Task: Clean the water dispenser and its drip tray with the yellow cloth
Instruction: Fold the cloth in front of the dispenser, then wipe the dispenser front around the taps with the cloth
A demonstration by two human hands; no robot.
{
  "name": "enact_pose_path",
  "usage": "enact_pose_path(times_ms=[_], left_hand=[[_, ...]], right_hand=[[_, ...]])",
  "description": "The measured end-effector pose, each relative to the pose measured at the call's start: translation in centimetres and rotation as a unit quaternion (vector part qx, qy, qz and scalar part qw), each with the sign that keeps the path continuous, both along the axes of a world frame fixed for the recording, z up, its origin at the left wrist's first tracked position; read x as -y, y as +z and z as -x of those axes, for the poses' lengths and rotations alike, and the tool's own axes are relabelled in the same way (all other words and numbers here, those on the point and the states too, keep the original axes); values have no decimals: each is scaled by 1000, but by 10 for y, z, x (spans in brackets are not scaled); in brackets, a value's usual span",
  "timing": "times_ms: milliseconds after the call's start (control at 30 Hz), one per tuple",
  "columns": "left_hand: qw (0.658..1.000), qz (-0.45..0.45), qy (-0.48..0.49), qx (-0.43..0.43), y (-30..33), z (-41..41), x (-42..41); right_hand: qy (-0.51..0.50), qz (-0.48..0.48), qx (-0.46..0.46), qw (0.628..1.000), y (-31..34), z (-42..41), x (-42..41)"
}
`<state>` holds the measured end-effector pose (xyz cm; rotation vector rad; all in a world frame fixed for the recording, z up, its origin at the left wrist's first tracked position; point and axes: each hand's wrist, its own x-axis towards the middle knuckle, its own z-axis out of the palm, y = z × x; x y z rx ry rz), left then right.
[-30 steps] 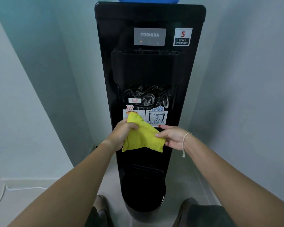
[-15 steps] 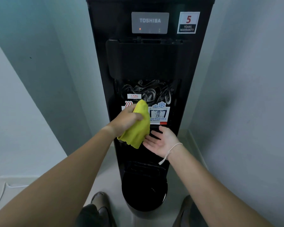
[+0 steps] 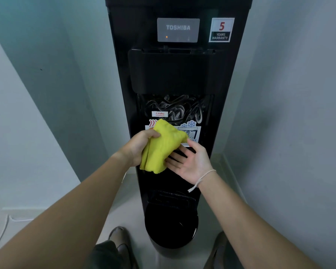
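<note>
Head view: The tall black water dispenser point(image 3: 179, 78) stands in a corner between pale walls. The left hand point(image 3: 139, 147) is closed around the crumpled yellow cloth point(image 3: 161, 145), held in front of the dispenser's front panel, just below the dark tap recess and partly covering the hot and cold stickers point(image 3: 190, 131). The right hand point(image 3: 190, 162) is open, palm up, fingers spread, touching the cloth's lower right edge. A white string bracelet point(image 3: 201, 179) circles the right wrist. The black ribbed drip tray point(image 3: 173, 197) sits well below both hands. The warranty sticker point(image 3: 221, 30) reads 5 years.
</note>
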<state>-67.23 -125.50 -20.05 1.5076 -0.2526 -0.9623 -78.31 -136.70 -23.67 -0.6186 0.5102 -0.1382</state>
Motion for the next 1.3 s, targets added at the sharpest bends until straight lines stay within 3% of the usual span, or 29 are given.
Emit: enact_pose_path(times_ms=[200, 400, 567, 867, 967, 1100, 1200, 1300], left_hand=[[1000, 17, -9, -16, 0, 6, 1], [997, 46, 31, -48, 0, -2, 0], [997, 8, 68, -38, -6, -13, 0], [998, -6, 56, -17, -18, -13, 17], [997, -35, 57, 26, -20, -21, 19], [990, -73, 30, 113, -26, -33, 15], [980, -50, 132, 139, -30, -49, 8], [955, -9, 235, 181, -32, -63, 3]], right_hand=[[80, 101, -22, 991, 4, -5, -12], [9, -1, 18, 1000, -8, -2, 3], [29, 22, 72, 997, -11, 7, 18], [5, -47, 148, 988, -13, 5, 17], [15, -8, 149, 989, -13, 2, 15], [-53, 7, 95, 994, -13, -7, 21], [-161, 8, 141, 977, -6, -11, 29], [-241, 161, 156, 944, 5, -20, 27]])
